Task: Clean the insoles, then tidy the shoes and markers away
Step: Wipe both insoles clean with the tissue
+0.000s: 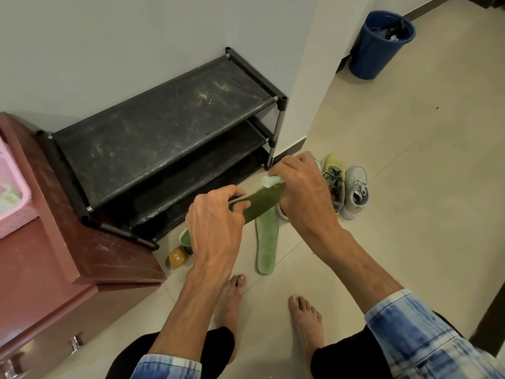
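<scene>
Insole wiping looks to be the step in hand. The left hand point(216, 217) has its fingers curled round the near end of a dark green insole point(263, 199) and holds it up off the floor point(396, 228), in front of the shoe rack point(169, 124). The right hand point(300, 192), at two o'clock from the left, pinches a pale green cloth point(270, 182) against the insole's far end, with its fingers bent over both.

A second insole point(266, 243) lies flat on the floor at six o'clock from the held one, its far end hidden behind it. The shoes point(345, 187) stand together at three o'clock from the right hand, near the rack's corner post. A yellow-capped jar point(177, 257) sits at seven o'clock from the left hand, by the rack's foot. I cannot make out any markers.

The task seems to be in its early part, with the tidying not yet begun. The next move probably calls for drawing the cloth along the insole toward the left hand. That hand would need to keep a firm hold, since the thin insole is likely to bend under pressure. The second insole would then want the same wipe.
</scene>
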